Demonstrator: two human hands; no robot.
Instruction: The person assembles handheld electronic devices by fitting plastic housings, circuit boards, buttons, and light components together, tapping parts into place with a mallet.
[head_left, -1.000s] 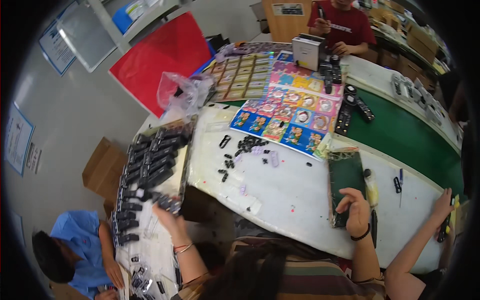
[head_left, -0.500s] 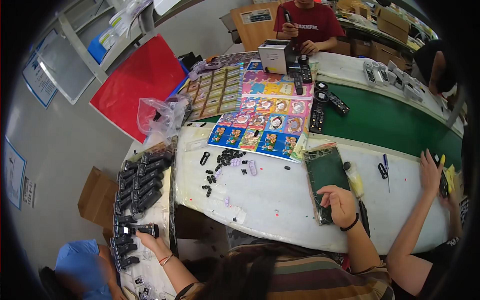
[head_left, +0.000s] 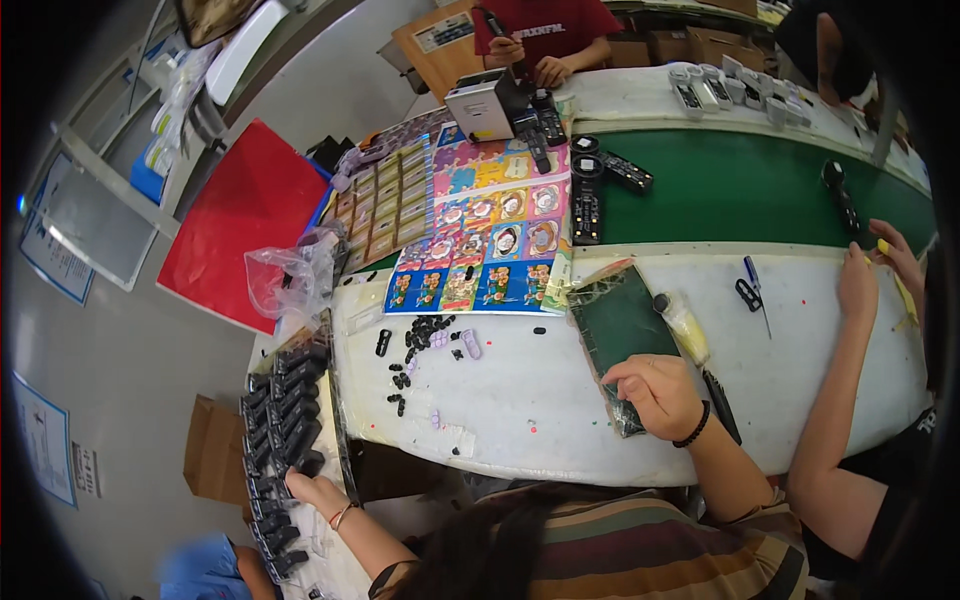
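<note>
My left hand (head_left: 316,492) reaches to a slanting row of black handheld devices (head_left: 290,420) on the strip at the left. Its fingers close on one black handheld device (head_left: 306,464) at the row's edge; the fingertips are partly hidden. My right hand (head_left: 660,398), with a dark bracelet at the wrist, hovers over or rests on the dark green board (head_left: 622,318). Its fingers are loosely bent and apart, with nothing visible in them. Right of the board lie a yellow-and-clear bottle (head_left: 684,330) and a black slim tool (head_left: 720,408).
Black button pads (head_left: 425,335) and a few lilac parts (head_left: 471,344) lie scattered on the white table (head_left: 500,420). Beyond them is a colourful sticker sheet (head_left: 490,235). A screwdriver (head_left: 753,285) lies at right, near a co-worker's arms (head_left: 835,400). A green belt (head_left: 730,190) crosses behind.
My left hand has brought the black device down into the row. My right hand stays by the green board. The co-worker's black device now lies on the belt. The view has shifted.
</note>
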